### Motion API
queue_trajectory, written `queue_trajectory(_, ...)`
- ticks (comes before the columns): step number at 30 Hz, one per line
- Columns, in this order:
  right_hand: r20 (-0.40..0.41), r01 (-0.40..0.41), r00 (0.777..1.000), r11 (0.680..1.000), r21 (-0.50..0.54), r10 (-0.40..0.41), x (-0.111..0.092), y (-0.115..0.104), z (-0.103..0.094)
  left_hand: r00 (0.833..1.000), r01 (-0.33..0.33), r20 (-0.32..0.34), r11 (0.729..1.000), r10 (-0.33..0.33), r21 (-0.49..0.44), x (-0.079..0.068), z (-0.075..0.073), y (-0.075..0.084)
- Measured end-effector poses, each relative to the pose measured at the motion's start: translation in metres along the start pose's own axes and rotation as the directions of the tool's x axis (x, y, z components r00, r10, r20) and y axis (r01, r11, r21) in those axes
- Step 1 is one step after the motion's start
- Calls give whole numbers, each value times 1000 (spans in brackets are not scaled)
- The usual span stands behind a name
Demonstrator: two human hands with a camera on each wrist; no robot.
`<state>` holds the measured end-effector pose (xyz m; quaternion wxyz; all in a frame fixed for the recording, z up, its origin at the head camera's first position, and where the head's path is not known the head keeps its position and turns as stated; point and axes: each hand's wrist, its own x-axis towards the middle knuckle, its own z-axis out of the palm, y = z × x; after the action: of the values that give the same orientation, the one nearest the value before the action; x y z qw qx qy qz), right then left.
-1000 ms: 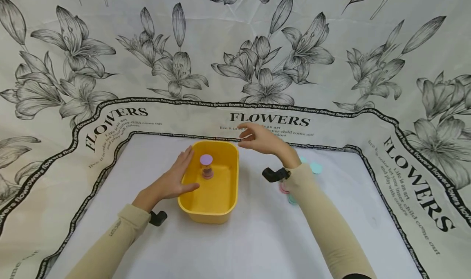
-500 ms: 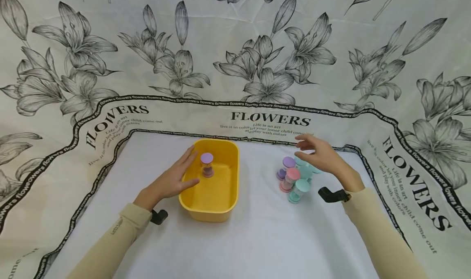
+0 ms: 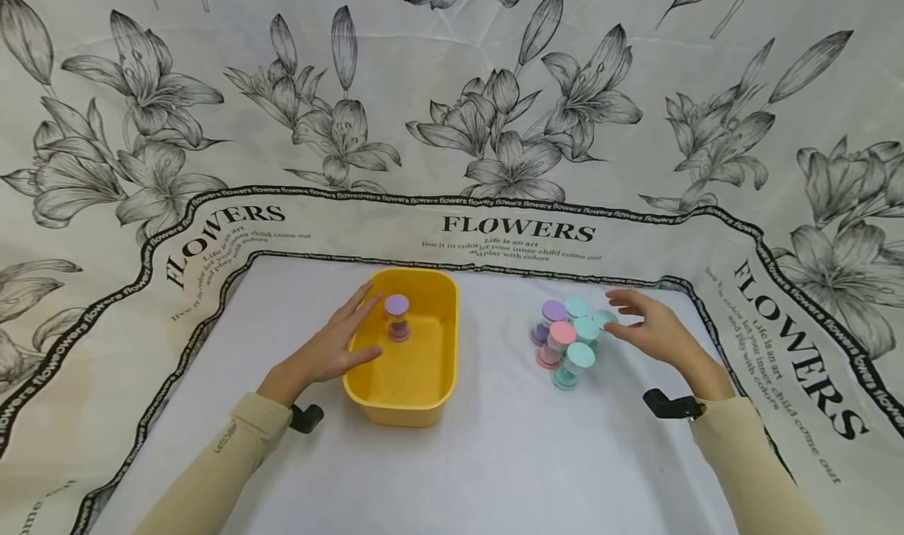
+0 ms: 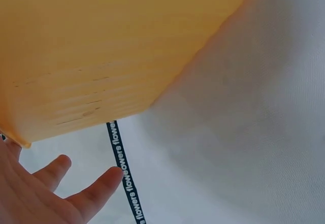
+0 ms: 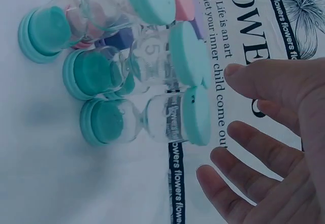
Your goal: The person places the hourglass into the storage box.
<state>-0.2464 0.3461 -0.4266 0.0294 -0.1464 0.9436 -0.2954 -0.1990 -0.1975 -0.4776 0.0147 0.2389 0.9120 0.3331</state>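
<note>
A flower-printed cloth (image 3: 494, 127) hangs behind; a white sheet (image 3: 494, 456) covers the table.

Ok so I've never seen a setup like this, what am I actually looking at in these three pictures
A person works with bare hands, wearing three cameras. The wide picture comes from a head camera looking down; the other two come from wrist cameras. On a white cloth sits a yellow tub with one purple-capped sand timer standing inside. The left hand rests open against the tub's side. To the right stands a cluster of sand timers with teal, pink and purple caps. The right hand is open beside them, holding nothing; its wrist camera shows the teal ones up close.
</note>
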Motion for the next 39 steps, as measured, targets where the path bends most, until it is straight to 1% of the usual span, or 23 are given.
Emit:
queue_trajectory(6,30,-46,999,997,59,45,-3,18,13,1000,-12,-10,1000,12,-6,0,0,-1)
queue_trajectory(11,50,-97,994,994,60,94,-1,29,23,1000,-7,-2,1000,7,-8,-1,-1,1)
queue_trajectory(18,66,-146,988,986,86,140,2,36,29,1000,-16,-11,1000,16,12,-1,-1,3)
queue_trajectory(24,62,-163,986,981,100,158,3,38,32,999,-38,-22,999,39,29,-1,1,0)
queue_trajectory(31,30,-167,986,981,101,165,2,42,27,998,-62,-25,998,63,29,0,2,-1)
queue_trajectory(36,6,-183,983,975,125,184,4,38,15,997,-78,-19,996,79,32,1,0,-1)
queue_trajectory(39,-20,-180,983,972,152,185,5,33,7,997,-75,-11,997,75,32,1,-1,-1)
